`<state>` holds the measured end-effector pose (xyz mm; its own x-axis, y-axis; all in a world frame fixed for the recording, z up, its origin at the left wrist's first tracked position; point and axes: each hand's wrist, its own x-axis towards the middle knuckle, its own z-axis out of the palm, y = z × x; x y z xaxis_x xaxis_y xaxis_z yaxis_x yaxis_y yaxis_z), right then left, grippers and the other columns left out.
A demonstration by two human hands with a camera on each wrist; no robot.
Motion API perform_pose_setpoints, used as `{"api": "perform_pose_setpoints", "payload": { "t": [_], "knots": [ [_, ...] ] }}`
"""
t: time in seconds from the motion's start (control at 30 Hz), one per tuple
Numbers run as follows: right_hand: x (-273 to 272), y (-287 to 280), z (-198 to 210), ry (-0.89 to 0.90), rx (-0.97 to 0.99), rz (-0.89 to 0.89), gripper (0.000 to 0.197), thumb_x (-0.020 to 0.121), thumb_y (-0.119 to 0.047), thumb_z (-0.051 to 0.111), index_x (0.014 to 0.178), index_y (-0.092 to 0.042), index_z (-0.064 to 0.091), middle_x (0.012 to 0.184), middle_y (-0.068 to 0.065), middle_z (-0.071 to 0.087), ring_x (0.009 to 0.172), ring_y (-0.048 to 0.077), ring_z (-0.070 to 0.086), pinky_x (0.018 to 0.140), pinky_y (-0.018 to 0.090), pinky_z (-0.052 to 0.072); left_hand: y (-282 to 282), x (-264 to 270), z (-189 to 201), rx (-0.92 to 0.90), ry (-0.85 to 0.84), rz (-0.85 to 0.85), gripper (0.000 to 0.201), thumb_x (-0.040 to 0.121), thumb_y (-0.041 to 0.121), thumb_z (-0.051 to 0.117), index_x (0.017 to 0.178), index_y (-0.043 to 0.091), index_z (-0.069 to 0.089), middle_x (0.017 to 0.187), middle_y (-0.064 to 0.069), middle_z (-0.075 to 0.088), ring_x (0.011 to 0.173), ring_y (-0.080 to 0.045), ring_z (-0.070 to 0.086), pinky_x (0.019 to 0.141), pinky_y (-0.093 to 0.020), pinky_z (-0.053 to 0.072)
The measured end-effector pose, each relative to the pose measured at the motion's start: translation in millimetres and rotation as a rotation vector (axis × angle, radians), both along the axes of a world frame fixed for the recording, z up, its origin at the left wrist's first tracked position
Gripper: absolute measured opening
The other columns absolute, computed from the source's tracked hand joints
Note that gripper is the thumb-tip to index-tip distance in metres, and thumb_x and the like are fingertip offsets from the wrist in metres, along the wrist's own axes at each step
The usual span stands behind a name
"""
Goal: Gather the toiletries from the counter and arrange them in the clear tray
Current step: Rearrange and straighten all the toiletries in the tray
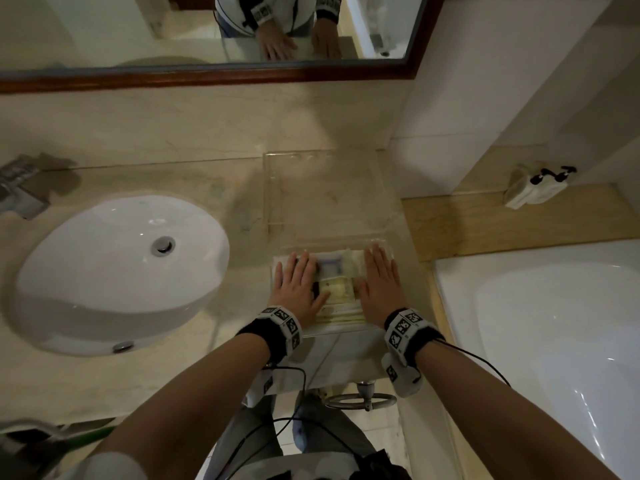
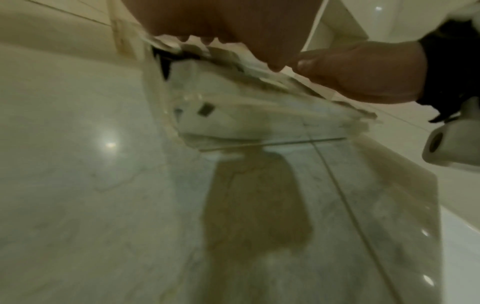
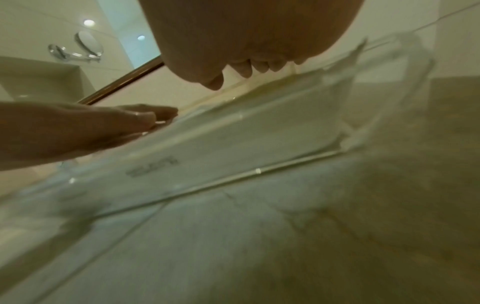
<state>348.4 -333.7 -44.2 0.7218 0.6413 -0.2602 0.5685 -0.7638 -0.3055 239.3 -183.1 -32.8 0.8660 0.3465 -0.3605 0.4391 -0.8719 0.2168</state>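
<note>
A clear tray (image 1: 277,188) lies on the marble counter, right of the sink. Its near part holds a flat stack of white and cream toiletry packets (image 1: 337,289), one with a blue square print. My left hand (image 1: 298,282) lies flat on the left side of the stack with straight fingers. My right hand (image 1: 379,282) lies flat on the right side in the same way. In the left wrist view the palm (image 2: 221,20) presses the packets' crinkled edges (image 2: 233,55) above the tray wall (image 2: 259,127). The right wrist view shows the right palm (image 3: 246,30) over the tray (image 3: 259,133).
A white oval sink (image 1: 121,271) with a chrome faucet (image 1: 20,192) is on the left. A wood-framed mirror (image 1: 207,76) runs along the back wall. A white bathtub (image 1: 554,341) lies to the right, with a small white holder (image 1: 533,185) on its ledge.
</note>
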Motion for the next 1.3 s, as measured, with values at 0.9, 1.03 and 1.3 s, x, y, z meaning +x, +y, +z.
{"api": "perform_pose_setpoints", "payload": {
  "t": [0.9, 1.03, 1.3],
  "knots": [
    [14, -17, 5, 0.34, 0.345, -0.881, 0.022, 0.09, -0.017, 0.049, 0.104, -0.002, 0.059, 0.108, 0.018, 0.06, 0.094, 0.033, 0.059, 0.071, 0.03, 0.039, 38, -19, 14, -0.546, -0.105, 0.993, 0.022, 0.087, 0.013, 0.058, 0.107, 0.004, 0.059, 0.109, -0.017, 0.064, 0.097, -0.028, 0.059, 0.081, -0.03, 0.044],
    [14, -15, 0, 0.32, 0.362, -0.878, 0.022, 0.088, -0.02, 0.052, 0.099, -0.003, 0.058, 0.104, 0.019, 0.061, 0.09, 0.033, 0.059, 0.073, 0.033, 0.043, 35, -19, 13, -0.505, -0.059, 0.976, 0.015, 0.087, 0.016, 0.057, 0.097, 0.006, 0.058, 0.106, -0.016, 0.065, 0.093, -0.028, 0.059, 0.077, -0.029, 0.044],
    [21, -5, -1, 0.262, 0.397, -0.888, 0.02, 0.091, -0.014, 0.046, 0.097, 0.001, 0.058, 0.106, 0.022, 0.059, 0.091, 0.035, 0.057, 0.073, 0.032, 0.039, 46, -17, 17, -0.468, -0.062, 0.941, 0.017, 0.088, 0.019, 0.054, 0.098, 0.008, 0.063, 0.104, -0.016, 0.068, 0.098, -0.031, 0.063, 0.086, -0.035, 0.051]
  ]
}}
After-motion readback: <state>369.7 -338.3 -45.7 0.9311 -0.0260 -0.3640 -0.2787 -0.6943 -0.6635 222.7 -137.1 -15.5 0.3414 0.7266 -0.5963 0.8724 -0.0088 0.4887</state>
